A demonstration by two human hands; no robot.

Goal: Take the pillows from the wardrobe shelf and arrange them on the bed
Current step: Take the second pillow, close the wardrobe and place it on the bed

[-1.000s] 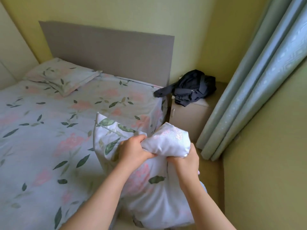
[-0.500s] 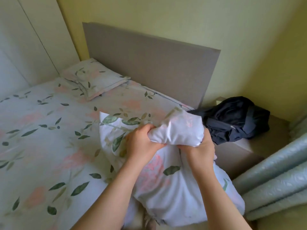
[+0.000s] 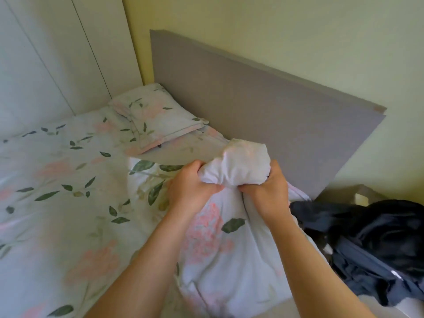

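1 pillow point(image 3: 158, 118) already laid by headboard point(image 3: 263, 106). 2nd pillow point(image 3: 229, 226) clamped in L hand point(image 3: 190, 187) + R hand point(image 3: 266, 191), over bed point(image 3: 57, 191), not yet placed.

I'm facing yellow walls point(image 3: 298, 31), a grey headboard point(image 3: 263, 106), white panels point(image 3: 46, 53) sitting left, dark clothing point(image 3: 378, 244) lying right.

Head view, down over bed point(image 3: 57, 203)

Soft, even daylight; slight motion blur, wide-angle bending at edges.
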